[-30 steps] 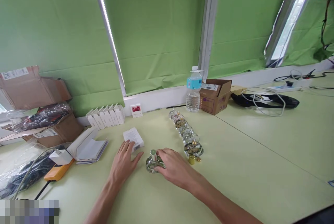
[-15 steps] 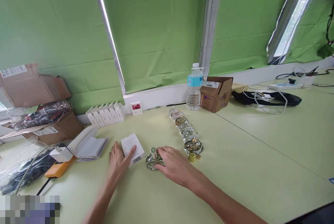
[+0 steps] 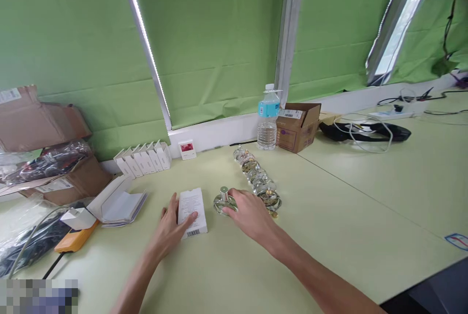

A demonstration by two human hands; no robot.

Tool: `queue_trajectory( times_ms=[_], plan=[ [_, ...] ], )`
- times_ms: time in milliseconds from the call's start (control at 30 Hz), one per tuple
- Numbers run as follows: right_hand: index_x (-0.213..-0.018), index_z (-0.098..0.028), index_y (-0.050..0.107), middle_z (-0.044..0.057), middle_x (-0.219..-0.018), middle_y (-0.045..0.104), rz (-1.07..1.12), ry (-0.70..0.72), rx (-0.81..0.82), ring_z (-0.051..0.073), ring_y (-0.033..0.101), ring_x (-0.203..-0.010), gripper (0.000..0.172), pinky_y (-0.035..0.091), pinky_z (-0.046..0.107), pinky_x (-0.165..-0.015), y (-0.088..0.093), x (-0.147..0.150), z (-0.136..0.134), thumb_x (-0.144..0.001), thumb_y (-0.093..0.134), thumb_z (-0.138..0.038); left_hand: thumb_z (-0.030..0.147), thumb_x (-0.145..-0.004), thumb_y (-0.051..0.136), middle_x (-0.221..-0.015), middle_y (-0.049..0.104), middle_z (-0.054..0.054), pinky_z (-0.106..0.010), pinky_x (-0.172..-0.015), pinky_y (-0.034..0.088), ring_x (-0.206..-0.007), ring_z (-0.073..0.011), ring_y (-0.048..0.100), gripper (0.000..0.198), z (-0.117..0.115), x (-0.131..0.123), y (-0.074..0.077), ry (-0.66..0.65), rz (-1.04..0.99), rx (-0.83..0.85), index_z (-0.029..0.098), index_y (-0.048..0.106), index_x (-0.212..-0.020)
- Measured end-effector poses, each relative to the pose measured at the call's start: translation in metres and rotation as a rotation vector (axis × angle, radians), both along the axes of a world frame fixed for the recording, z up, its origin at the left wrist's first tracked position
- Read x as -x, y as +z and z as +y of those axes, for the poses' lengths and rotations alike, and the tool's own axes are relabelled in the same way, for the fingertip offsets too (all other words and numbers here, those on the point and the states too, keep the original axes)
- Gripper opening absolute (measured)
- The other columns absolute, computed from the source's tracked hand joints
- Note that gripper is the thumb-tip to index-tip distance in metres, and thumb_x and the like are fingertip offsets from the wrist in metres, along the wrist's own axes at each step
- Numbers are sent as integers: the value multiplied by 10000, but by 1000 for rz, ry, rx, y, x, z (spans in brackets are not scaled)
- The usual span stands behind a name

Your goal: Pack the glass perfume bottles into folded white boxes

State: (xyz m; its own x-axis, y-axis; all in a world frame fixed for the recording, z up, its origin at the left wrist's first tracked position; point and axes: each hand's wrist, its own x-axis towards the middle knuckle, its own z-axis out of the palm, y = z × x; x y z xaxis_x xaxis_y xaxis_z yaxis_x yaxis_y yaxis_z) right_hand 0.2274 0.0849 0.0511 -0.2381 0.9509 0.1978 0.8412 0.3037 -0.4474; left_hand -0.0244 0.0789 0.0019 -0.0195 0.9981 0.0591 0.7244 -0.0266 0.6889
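Observation:
My left hand (image 3: pixel 170 228) grips a white carton (image 3: pixel 192 212) with a barcode at its near end, its thumb lying across the face and its fingers along the left side. My right hand (image 3: pixel 250 211) rests over a clear glass perfume bottle (image 3: pixel 224 203) with a metal neck, its fingertips on the bottle's right side. Just beyond that hand stands a row of several glass perfume bottles with gold fittings (image 3: pixel 256 175). A gold bottle cap (image 3: pixel 273 214) peeks out past my right hand, mostly hidden.
A water bottle (image 3: pixel 267 119) and a cardboard box (image 3: pixel 297 127) stand by the window ledge. Several small white boxes (image 3: pixel 142 159), an open booklet (image 3: pixel 117 202) and an orange device (image 3: pixel 76 236) lie to the left. Black cables (image 3: pixel 365 131) lie on the right.
My left hand has taken the white carton and turned it more upright on the table. My right hand and the perfume bottle have shifted to the right and away from me, covering the gold cap more.

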Motion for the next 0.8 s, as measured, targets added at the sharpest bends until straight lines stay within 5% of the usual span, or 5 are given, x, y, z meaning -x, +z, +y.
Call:
queue_trajectory(
  times_ms=[400, 467, 633, 800],
  plan=[
    [-1035, -199, 656, 80, -1014, 748, 1, -9, 36, 248, 692, -895, 203, 384, 277, -665, -10, 3, 2, -852, 629, -282, 582, -873, 556, -1456, 520, -110, -579, -1190, -104, -1434, -286, 359, 934, -10, -17, -4, -189, 44, -58, 232, 19, -1552],
    [-1035, -194, 656, 88, -1024, 747, 4, -5, 28, 254, 689, -912, 204, 386, 280, -674, -10, 3, 2, -851, 631, -278, 563, -859, 590, -1452, 523, -107, -589, -1196, -45, -1420, -297, 381, 946, -11, -18, -2, -181, 5, -70, 252, 27, -1552],
    [-1030, -191, 653, 94, -1019, 744, 15, -8, 9, 260, 688, -898, 198, 382, 286, -667, -10, 1, 3, -853, 627, -274, 485, -773, 726, -1517, 425, -141, -536, -1079, 386, -1386, -351, 414, 1000, -12, -19, -2, -143, -228, -93, 299, 122, -1548],
    [-1028, -197, 644, 75, -984, 743, 67, -15, -1, 245, 685, -856, 197, 369, 283, -649, -7, 1, 3, -861, 635, -301, 411, -664, 837, -1476, 453, -162, -541, -1033, 444, -1363, -370, 438, 1094, -10, -21, -1, -63, -386, -193, 329, 179, -1534]
  ],
)
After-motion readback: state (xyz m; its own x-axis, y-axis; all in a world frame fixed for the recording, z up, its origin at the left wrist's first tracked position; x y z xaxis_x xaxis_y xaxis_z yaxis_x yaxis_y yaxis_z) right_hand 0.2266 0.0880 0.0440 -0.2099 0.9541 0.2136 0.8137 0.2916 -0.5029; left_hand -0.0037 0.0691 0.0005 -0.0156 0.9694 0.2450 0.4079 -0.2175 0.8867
